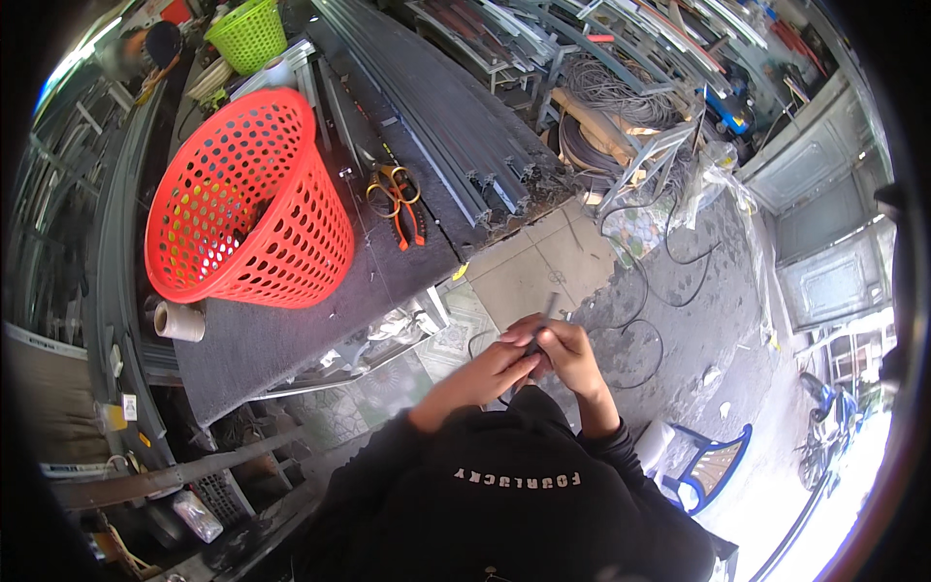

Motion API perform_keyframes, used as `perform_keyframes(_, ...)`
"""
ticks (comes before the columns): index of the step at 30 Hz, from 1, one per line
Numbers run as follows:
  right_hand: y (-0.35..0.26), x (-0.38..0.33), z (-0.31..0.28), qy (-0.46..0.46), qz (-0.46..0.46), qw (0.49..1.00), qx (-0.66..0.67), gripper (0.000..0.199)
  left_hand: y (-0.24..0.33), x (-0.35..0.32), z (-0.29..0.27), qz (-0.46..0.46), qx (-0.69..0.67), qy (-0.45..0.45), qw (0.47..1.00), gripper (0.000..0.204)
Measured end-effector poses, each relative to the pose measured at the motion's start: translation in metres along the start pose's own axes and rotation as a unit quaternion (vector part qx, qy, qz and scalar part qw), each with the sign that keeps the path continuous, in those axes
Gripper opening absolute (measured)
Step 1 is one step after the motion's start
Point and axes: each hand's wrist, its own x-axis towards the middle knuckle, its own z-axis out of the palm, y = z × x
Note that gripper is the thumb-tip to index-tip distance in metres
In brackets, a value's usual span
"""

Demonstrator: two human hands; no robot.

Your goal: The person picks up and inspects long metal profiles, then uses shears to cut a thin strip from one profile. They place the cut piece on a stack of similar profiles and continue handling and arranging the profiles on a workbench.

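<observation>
In front of my chest, past the table's front edge, my two hands meet. My right hand (pixel 572 357) is closed, its thumb pressed along a short, narrow grey piece (pixel 552 307) whose end sticks up beyond the fingers. My left hand (pixel 493 369) is closed around the lower part of the same piece, its fingers touching the right hand's. The hands hide the rest of the piece, so its exact kind does not show.
To the left, a dark-covered table (pixel 291 339) bears a red perforated basket (pixel 301 228), yellow-handled scissors (pixel 393 189), orange-handled pliers (pixel 408 225), a tape roll (pixel 180 321) and long grey metal profiles (pixel 427 126). A green basket (pixel 248 37) stands farther back. Cable (pixel 659 359) loops over the floor near a blue-edged chair (pixel 713 470).
</observation>
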Motion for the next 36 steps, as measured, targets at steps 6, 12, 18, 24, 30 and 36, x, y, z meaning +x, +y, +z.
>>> perform_keyframes(6, -0.002, -0.037, -0.026, 0.033, -0.293, 0.926, 0.233, 0.032, 0.034, 0.068, -0.105, -0.030, 0.335, 0.434, 0.836, 0.045)
perform_keyframes(12, -0.037, -0.076, -0.030, -0.138, -0.352, 0.926, 0.013, 0.026, 0.018, 0.135, -0.160, -0.252, 0.497, 0.426, 0.713, 0.068)
perform_keyframes(18, -0.039, -0.093, -0.044, -0.098, -0.319, 0.936, 0.109, 0.033, -0.005, 0.130, -0.167, -0.204, 0.466, 0.475, 0.718, 0.064)
perform_keyframes(24, -0.037, -0.125, -0.089, -0.003, -0.245, 0.960, 0.136, 0.035, -0.013, 0.118, -0.132, -0.134, 0.491, 0.571, 0.645, 0.055)
perform_keyframes(30, -0.027, -0.133, -0.116, -0.058, -0.157, 0.983, 0.072, 0.027, -0.002, 0.132, -0.141, -0.138, 0.494, 0.581, 0.632, 0.055)
perform_keyframes(36, -0.028, -0.136, -0.131, -0.090, -0.109, 0.988, 0.068, 0.024, 0.020, 0.123, -0.123, -0.115, 0.481, 0.575, 0.652, 0.055)
